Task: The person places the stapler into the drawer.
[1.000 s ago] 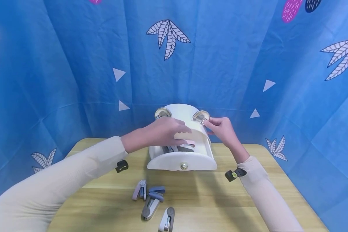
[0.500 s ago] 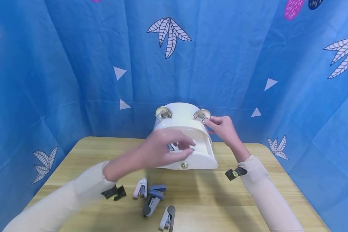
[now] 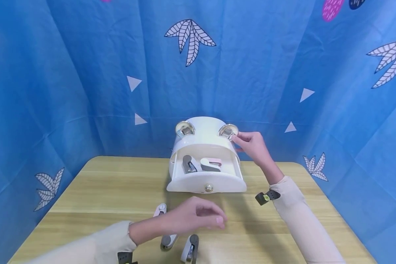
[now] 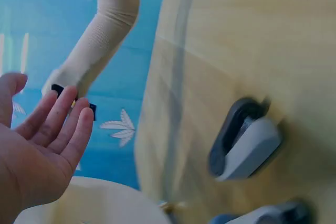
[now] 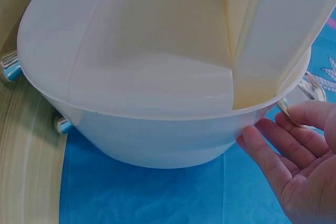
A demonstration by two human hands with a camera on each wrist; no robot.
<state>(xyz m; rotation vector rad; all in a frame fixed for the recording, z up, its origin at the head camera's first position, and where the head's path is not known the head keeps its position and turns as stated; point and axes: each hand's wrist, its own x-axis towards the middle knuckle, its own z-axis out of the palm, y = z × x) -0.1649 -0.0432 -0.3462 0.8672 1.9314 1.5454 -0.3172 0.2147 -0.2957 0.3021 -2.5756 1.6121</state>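
A white rounded drawer box (image 3: pixel 208 128) with two round metal ears stands at the table's back, its drawer pulled out. A dark grey stapler (image 3: pixel 190 164) and a pink-and-white stapler (image 3: pixel 211 164) lie inside. My right hand (image 3: pixel 252 146) pinches the right metal ear (image 3: pixel 228 131); in the right wrist view its other fingers touch the box wall (image 5: pixel 163 140). My left hand (image 3: pixel 194 216), fingers loosely bent and holding nothing, hovers before the drawer. It partly covers a pale stapler (image 3: pixel 160 209) and a grey stapler (image 3: pixel 169 241). Another stapler (image 3: pixel 190 249) lies nearer.
A round knob (image 3: pixel 209 188) sits on the drawer front. The wooden table (image 3: pixel 118 183) reaches back to a blue patterned curtain (image 3: pixel 198 88). A blue stapler (image 4: pixel 223 218) shows only at the lower edge of the left wrist view.
My left hand has come out from over the open drawer and moved down toward the staplers on the table, uncovering the two in the drawer. My right hand stays on the ear.
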